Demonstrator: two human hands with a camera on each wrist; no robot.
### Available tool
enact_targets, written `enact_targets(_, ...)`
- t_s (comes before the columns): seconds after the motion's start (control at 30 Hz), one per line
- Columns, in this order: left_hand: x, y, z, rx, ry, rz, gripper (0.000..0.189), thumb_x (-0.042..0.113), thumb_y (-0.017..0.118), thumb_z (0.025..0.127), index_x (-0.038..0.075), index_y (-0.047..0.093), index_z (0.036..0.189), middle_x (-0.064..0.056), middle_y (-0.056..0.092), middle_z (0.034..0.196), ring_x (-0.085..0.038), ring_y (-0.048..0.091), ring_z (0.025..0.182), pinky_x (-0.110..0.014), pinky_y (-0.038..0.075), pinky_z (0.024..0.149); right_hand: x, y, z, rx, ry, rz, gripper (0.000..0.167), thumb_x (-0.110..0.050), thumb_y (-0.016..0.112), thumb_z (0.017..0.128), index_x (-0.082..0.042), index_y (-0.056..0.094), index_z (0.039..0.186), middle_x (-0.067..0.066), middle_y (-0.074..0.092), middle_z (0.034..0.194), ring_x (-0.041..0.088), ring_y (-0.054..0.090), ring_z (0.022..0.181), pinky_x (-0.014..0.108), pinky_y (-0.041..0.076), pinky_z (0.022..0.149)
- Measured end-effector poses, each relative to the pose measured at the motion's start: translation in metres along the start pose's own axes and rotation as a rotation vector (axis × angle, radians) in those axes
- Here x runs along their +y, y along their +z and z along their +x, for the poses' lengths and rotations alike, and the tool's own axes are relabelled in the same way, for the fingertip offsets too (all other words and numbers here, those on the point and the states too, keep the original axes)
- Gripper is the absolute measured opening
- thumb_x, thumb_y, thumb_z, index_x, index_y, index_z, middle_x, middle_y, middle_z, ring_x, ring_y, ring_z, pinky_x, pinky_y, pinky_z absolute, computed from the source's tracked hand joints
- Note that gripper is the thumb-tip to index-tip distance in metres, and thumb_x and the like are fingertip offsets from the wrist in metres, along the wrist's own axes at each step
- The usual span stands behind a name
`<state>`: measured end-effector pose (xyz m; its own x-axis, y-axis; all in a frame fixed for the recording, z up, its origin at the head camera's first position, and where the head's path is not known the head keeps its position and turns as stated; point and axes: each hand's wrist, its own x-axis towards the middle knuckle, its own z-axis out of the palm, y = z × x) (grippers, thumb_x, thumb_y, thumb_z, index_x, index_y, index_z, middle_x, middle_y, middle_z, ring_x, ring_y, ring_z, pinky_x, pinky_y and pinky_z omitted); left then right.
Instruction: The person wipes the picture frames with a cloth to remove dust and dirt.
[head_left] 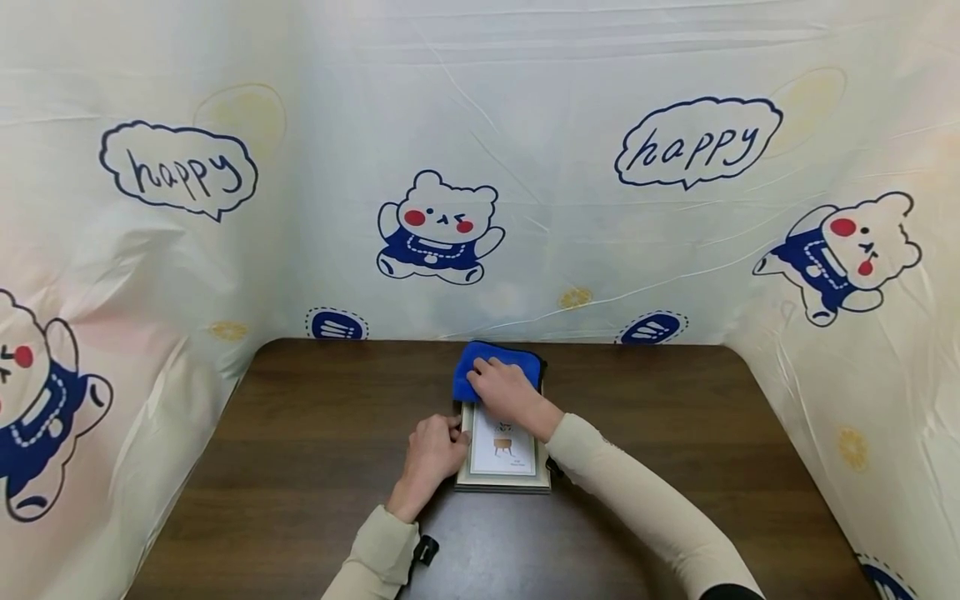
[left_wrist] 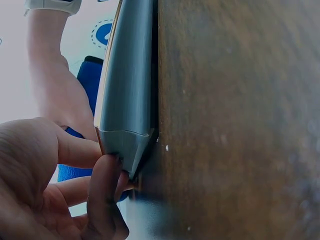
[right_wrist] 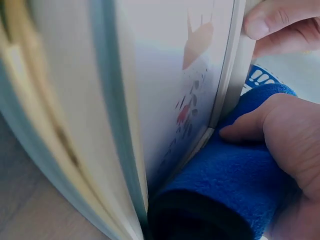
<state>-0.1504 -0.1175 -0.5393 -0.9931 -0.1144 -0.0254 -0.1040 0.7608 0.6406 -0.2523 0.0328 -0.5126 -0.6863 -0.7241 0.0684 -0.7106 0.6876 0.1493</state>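
Observation:
A picture frame (head_left: 462, 479) with a pale border lies on the table, a small chair and plant drawing on its white print (head_left: 495, 458). Folded over its far end is a blue fleecy cloth (head_left: 525, 362) with dark edging. My right hand (head_left: 506, 390) grips the cloth against the frame; its thumb lies along the blue pile in the right wrist view. At the frame's left side, my left hand (head_left: 435, 454) holds the edge between thumb and fingers. The left wrist view shows the grey moulded side (left_wrist: 127, 75) and a corner at those fingertips.
The brown wooden table (head_left: 322, 450) extends to both sides of the frame. Behind it hangs a pale curtain (head_left: 555, 208) printed with bears and the word "happy", which also runs down the left and right sides.

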Motion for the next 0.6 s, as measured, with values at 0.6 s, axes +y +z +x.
enact_targets(0.6,0.0009,0.0002,0.0006,0.000,-0.002,0.013,0.036,0.023,0.077,0.095,0.005,0.079,0.126,0.002,0.070,0.081,-0.016,0.060,0.070,-0.037,0.049,0.066,0.0006,-0.0025,-0.0067,-0.049,0.054,-0.012,0.023,-0.025,0.074,0.101,-0.015,0.078,0.121,0.004,0.070,0.121,0.023,0.068,0.100,0.039,0.062,0.073)
